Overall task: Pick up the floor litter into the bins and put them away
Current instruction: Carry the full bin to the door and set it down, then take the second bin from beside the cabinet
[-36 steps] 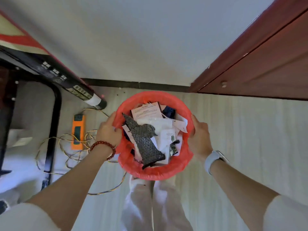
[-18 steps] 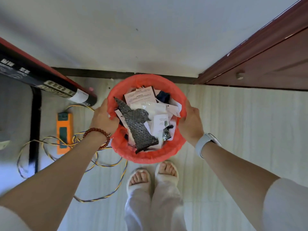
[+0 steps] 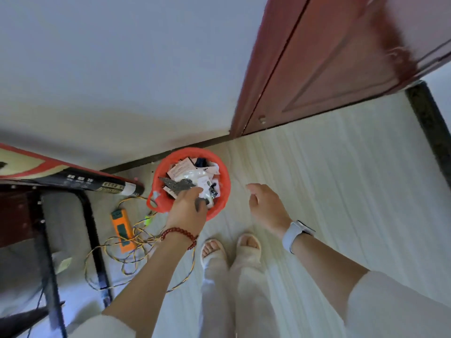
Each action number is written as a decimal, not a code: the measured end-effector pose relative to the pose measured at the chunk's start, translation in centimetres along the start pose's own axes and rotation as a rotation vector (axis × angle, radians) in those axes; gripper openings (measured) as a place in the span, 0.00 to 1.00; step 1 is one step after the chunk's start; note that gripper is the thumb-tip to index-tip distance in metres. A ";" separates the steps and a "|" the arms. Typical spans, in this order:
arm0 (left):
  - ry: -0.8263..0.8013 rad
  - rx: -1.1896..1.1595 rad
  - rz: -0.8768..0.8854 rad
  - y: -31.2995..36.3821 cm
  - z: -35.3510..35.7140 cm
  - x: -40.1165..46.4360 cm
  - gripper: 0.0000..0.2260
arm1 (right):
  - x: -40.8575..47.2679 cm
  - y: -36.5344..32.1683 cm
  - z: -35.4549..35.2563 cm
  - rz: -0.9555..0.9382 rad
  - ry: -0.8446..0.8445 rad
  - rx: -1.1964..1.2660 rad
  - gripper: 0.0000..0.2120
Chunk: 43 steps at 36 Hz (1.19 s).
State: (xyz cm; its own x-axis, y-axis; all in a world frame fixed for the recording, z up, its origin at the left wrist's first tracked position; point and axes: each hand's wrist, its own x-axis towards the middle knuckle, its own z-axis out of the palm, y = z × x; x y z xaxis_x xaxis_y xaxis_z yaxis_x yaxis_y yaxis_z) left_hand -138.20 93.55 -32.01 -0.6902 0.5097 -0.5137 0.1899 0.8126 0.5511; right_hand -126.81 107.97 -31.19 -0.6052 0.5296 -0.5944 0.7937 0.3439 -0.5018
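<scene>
The red-lined bin (image 3: 225, 181) stands on the floor by the wall, beside the door frame. It is full of litter (image 3: 186, 172): white papers, plastic wrap and a dark grey patterned piece. My left hand (image 3: 188, 209), with a red bead bracelet on the wrist, hovers over the bin's near rim with loose fingers above the grey piece. My right hand (image 3: 266, 206), with a watch on the wrist, is open in the air to the right of the bin and touches nothing.
An orange power strip (image 3: 122, 228) and a tangle of coloured cables (image 3: 136, 254) lie left of the bin. A black metal frame (image 3: 95, 240) and a black-and-red roll (image 3: 97, 184) stand further left. The dark red door (image 3: 329, 69) is at the right. My slippered feet (image 3: 229, 247) are below the bin.
Both hands held the bin's sides before; now the bin rests on the floor by the wall and both hands are off it. The view has risen and pulled back.
</scene>
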 end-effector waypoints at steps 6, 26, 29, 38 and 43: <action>-0.145 0.080 0.137 9.0 -1.0 -9.4 0.12 | -12.8 2.8 -6.9 0.146 0.177 0.216 0.17; -0.715 0.506 0.890 26.9 26.8 -49.7 0.13 | -63.5 32.5 -2.7 0.784 0.792 0.505 0.16; -0.822 0.569 0.984 27.8 32.1 -56.7 0.13 | -69.5 36.6 -0.7 0.897 0.785 0.508 0.17; -1.031 0.795 1.269 32.1 46.6 -71.0 0.13 | -80.6 47.3 3.4 1.179 0.906 0.693 0.17; -1.114 0.894 1.344 36.2 56.1 -76.6 0.13 | -85.0 55.2 2.7 1.311 1.011 0.834 0.17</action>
State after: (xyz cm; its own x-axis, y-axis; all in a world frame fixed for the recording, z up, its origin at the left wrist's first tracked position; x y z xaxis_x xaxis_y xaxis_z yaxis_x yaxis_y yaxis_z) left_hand -39.34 99.75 -9.61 0.7852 0.4471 -0.4285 0.6153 -0.4849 0.6215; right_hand -31.78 79.86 -10.05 0.8077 0.4213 -0.4124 0.2449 -0.8761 -0.4154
